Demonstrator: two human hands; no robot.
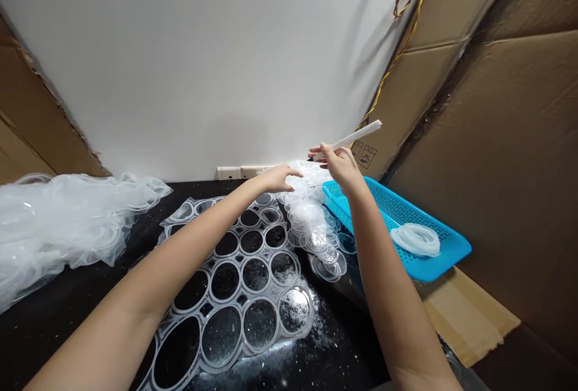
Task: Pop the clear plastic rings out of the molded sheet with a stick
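My right hand [338,165] grips a thin white stick-like tool [361,133], which points up and to the right. Thumb and fingers are wrapped round its lower end. Out over the far edge of a clear sheet with rows of round holes [242,258], my left hand [280,179] has its fingers apart and seems to hold nothing. Beneath and between both hands lies a heap of clear round discs [313,222], some spilling toward me. Whether my left fingertips touch the heap I cannot tell.
A blue perforated basket [433,267] at the right holds a bundle of whitish rings [415,239]. Crumpled clear sheets [67,216] are piled at the left of the black table [329,343]. Sockets [229,173] line the wall; cardboard [510,138] stands at the right, beside a twisted cable [383,78].
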